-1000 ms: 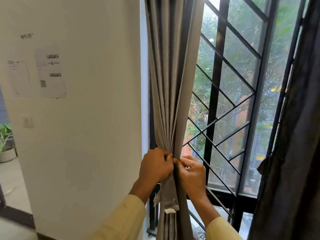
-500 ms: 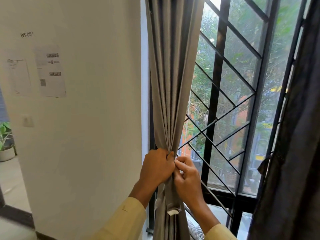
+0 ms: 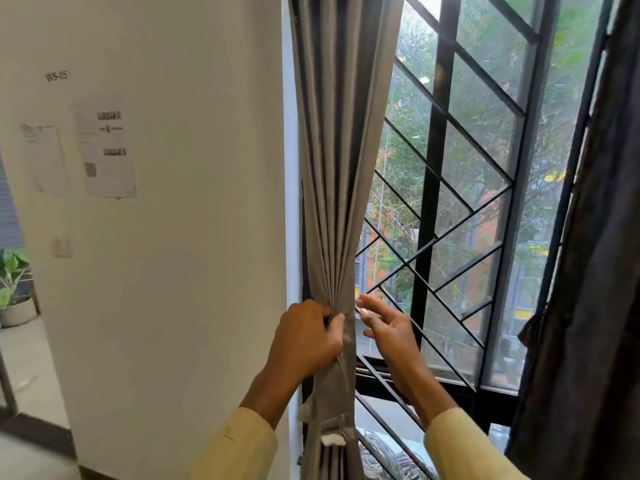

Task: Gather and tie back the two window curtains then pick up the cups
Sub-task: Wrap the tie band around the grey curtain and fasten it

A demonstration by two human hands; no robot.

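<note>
Window grille: fills the view beyond your fingertips. White wall runs off to the left of them.

Dark curtain: well right of both hands, not touched. It shows a bunched spot level w/ your fingers. Can't tell if that's a tie.

Grey curtain: gathered into tight pleats. It narrows down into your left hand and hangs on below it.

Change noted: half a sec ago both hands were pinching the bundle together. Your right hand has since come off. Its fingers are spread and relaxed and hold nothing. They sit just right of the bundle, tips about at the fabric edge; contact can't be confirmed. Left fingers stay curled round the pleats w/ the thumb clamped across the front, so the gather now rests on one hand.

Meaning, in my judgement: gathering on this side is done and tying isn't. The freed hand is prob. meant for the tie strap. The strap hangs loose below your left fingers w/ a white patch at its end, not wrapped round anything yet. Risk: pleats slipping if the left grip eases before the strap is round.

Containers: a pale pot far left of your fingers, on the floor, holds a green plant.

Cups: none in view. Location unknown.
</note>
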